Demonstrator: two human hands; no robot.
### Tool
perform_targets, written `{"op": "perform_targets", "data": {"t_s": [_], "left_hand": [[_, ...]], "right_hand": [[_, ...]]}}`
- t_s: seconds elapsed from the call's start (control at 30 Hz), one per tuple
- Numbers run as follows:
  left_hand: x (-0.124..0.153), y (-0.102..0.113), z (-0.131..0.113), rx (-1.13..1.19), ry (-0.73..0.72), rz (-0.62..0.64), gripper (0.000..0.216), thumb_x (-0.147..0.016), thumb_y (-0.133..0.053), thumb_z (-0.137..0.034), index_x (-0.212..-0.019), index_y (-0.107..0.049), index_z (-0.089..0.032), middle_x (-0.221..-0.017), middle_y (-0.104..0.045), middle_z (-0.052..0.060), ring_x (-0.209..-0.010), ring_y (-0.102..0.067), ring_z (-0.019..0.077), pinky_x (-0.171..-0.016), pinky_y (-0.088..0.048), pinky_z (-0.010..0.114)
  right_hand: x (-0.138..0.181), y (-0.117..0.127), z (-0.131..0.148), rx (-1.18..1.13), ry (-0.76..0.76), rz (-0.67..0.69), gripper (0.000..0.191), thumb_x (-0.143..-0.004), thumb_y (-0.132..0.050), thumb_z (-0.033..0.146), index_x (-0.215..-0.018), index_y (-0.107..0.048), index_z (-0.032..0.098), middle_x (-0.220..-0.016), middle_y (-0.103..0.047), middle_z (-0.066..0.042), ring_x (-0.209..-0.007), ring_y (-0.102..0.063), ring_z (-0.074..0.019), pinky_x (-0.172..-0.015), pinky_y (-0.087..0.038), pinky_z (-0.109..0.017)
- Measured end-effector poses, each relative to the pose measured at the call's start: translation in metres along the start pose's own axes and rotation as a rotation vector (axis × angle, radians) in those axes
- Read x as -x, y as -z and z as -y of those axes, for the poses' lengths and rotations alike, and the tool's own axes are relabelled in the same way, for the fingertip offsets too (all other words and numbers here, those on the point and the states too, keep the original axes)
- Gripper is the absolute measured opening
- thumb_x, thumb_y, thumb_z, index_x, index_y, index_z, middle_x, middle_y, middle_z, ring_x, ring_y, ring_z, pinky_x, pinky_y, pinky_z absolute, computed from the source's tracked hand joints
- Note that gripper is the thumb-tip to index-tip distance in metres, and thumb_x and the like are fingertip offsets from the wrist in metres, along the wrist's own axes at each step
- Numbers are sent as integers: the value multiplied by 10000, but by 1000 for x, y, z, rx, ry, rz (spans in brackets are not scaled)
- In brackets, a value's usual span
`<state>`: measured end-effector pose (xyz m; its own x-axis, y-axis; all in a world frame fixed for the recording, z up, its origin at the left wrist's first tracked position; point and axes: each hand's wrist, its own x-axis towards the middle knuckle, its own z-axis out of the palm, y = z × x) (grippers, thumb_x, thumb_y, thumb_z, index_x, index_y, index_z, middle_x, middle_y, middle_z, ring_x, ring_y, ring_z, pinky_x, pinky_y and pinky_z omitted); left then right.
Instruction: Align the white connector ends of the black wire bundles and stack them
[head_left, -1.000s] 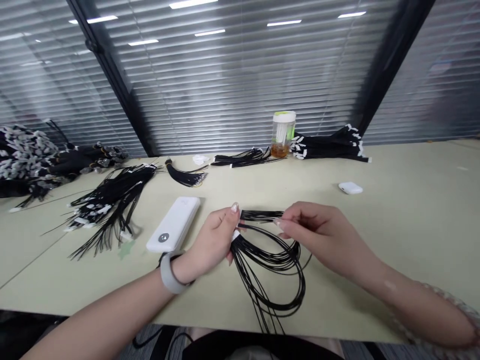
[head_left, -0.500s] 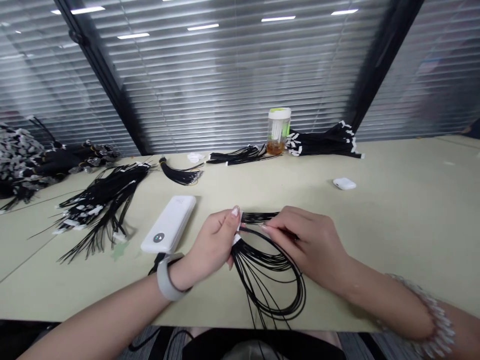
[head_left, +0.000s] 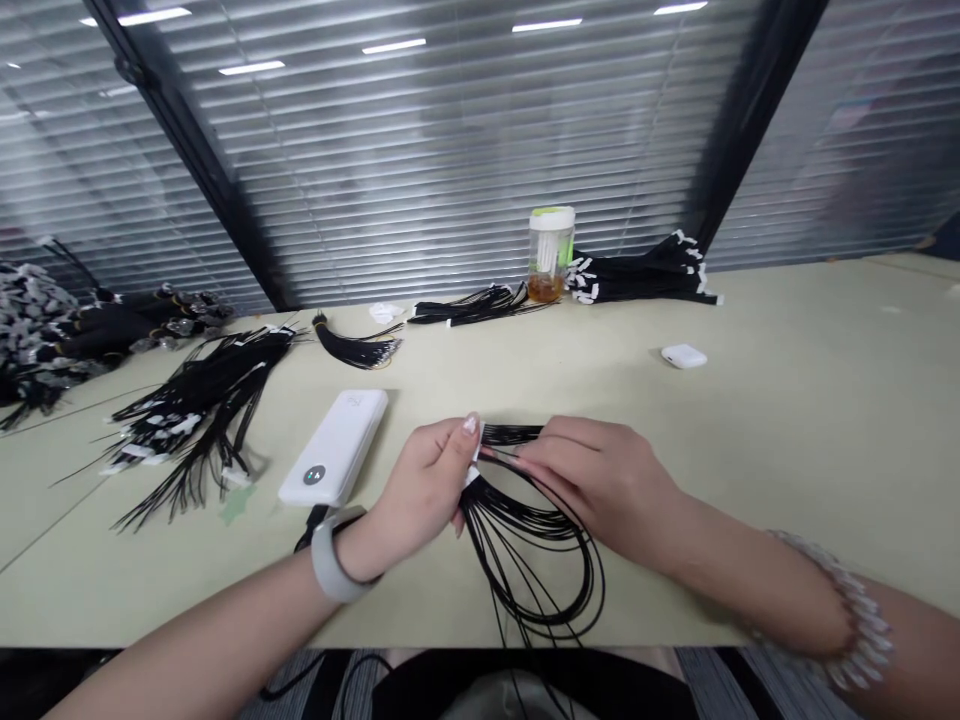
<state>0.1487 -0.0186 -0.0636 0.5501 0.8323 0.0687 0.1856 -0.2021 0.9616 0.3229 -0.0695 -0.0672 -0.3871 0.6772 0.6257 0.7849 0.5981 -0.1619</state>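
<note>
My left hand is closed around the white connectors of a black wire bundle, the thumb pressed on top. From there the wires fan out, and several bend round in a loop over the table's front edge, with loose ends hanging down. My right hand is closed at the upper right of the loop, its fingertips pinching black wires close to the connectors. A straight row of wires runs from the left thumb to behind the right fingers. The exact wire ends in the right fingertips are hidden.
To the left lies a white power bank with a cable. Beyond it are black wire bundles with white connectors. Farther back stand a lidded jar and another wire pile. A small white case lies at the right.
My right hand has shifted slightly left toward the connectors, its fingers closing in more. The wire loop has drawn a little left, with one strand now separate on its outside. My left hand keeps its hold.
</note>
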Motion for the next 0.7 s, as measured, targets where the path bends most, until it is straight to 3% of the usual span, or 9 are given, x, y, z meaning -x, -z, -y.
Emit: {"op": "perform_targets", "data": {"t_s": [0.3,0.53,0.63,0.7], "left_hand": [[0,-4,1,-64,18,47,428,-843,-367,-477,-565,-456,-164,-344,-406,-52,-286,-387,58,-301,-266,149],[-10,3,3,75,66,-72,445,-831,-381,-509,-575,-472,-156,-378,-402,-48,-299,-361,52,-303,-268,158],[-17,7,8,192,106,-141,429,-818,-405,-515,-605,-489,-152,-428,-409,-45,-306,-334,45,-292,-255,165],[-21,9,10,240,115,-211,408,-807,-424,-517,-668,-523,-147,-468,-424,-41,-313,-328,43,-285,-260,167]], "right_hand": [[-5,-2,5,21,33,38,343,-903,-341,223,-705,-609,145,-639,-573,-43,-607,-507,-116,-558,-375,-228],[-10,9,-18,-43,-213,151,113,-829,-506,271,-871,-563,183,-768,-578,-14,-633,-513,-109,-579,-384,-224],[-9,14,-20,-19,-271,103,388,-703,-640,416,-982,-509,180,-897,-548,-47,-677,-504,-132,-588,-403,-245],[-9,19,-17,12,-318,20,439,-655,-662,464,-938,-496,173,-901,-531,-57,-682,-488,-140,-573,-395,-248]]}}
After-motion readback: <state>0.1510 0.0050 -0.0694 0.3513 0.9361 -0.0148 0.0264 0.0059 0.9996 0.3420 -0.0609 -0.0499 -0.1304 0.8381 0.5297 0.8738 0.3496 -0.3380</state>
